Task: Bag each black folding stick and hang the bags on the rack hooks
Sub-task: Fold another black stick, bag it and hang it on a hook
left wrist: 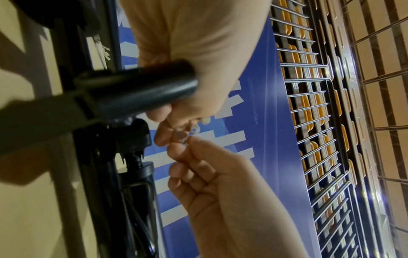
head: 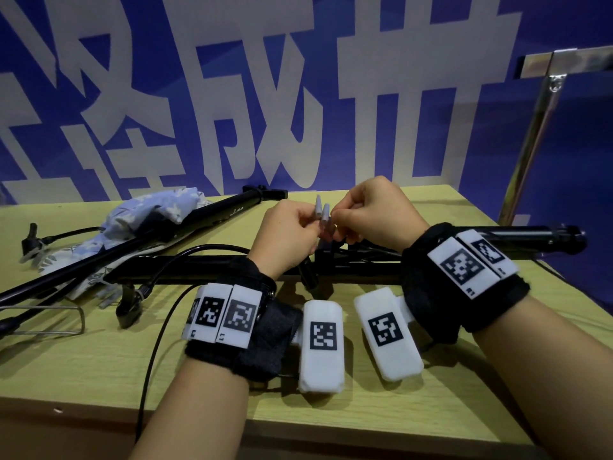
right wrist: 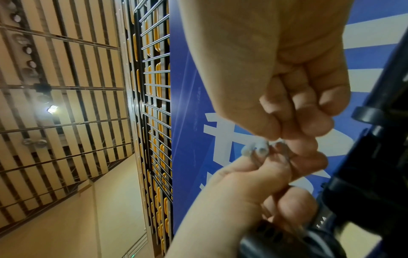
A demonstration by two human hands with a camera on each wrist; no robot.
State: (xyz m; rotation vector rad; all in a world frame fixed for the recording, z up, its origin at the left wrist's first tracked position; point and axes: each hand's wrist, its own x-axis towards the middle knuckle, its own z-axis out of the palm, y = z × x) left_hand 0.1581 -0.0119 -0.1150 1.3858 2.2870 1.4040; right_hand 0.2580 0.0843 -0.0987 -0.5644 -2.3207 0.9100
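left hand [head: 287,232]: curled, pinching the small grey plastic cord tips [head: 321,212] from 9 o'clock.
right hand [head: 374,214]: curled, thumb and forefinger nipping the same tips from 3 o'clock; the two hands meet over the stick.
near stick: long black folding stick [head: 205,265] lies across the yellow-green wooden table [head: 348,416] directly under both hands, running 9 to 3 o'clock; not bagged.
far stick: second black folding stick [head: 185,224] at 10 o'clock, lying slantwise over the bag.
bag: pale blue floral cloth bag [head: 156,210] crumpled at 10 o'clock, limp.
rack: chrome rack post [head: 530,141] at 2 o'clock; hooks not visible.
handling: stick looks rigid, smooth, longish and probably light. Likely best held mid-shaft, with the dangling black cable [head: 156,343] gathered in first. The bag will flop, so hold its mouth open by the hem.
stage: looks like cord sorting, bagging not begun.
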